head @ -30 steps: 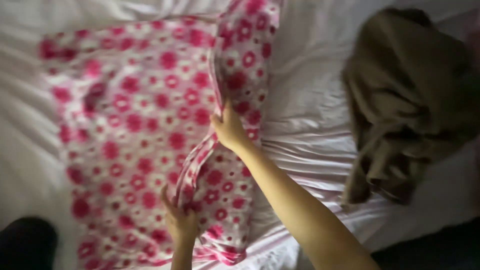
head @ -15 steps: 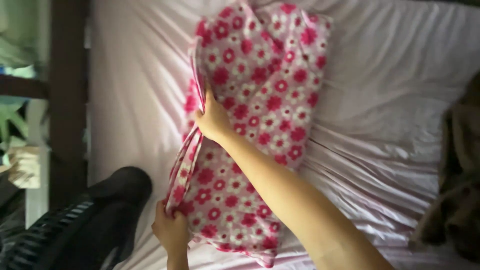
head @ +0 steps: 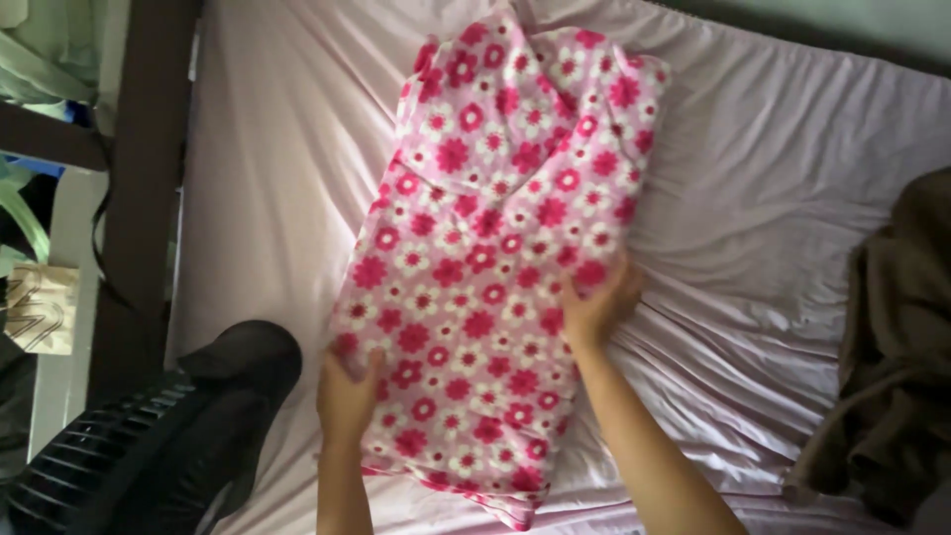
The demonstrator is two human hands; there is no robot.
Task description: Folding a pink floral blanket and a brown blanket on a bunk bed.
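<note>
Forearms are reaching up from the bottom edge, bare, one on each side of a folded floral cloth (head: 500,267). The left hand (head: 347,391) is lying flat with fingers spread against the cloth's lower left edge, gripping nothing. The right hand (head: 597,305) is pressing open-palmed on the right edge a little farther up — likewise unclenched, fingers splayed over the fabric. The cloth itself is looking soft and thin, folded into a long, slightly tilted rectangle, pink with red and white flowers all over, its near corner curling a little. It is lying in the middle of a pale pink bedsheet (head: 753,198), which is rippling in loose creases, most deeply to the right of the hands. At the far right a heap of olive-brown fabric (head: 892,357) is slumping on the sheet — bulky and rumpled. Down at the lower left a black fan (head: 129,456) with a ribbed grille is standing beside the bed, and behind it a dark wooden frame (head: 144,159) is running along the mattress edge.
</note>
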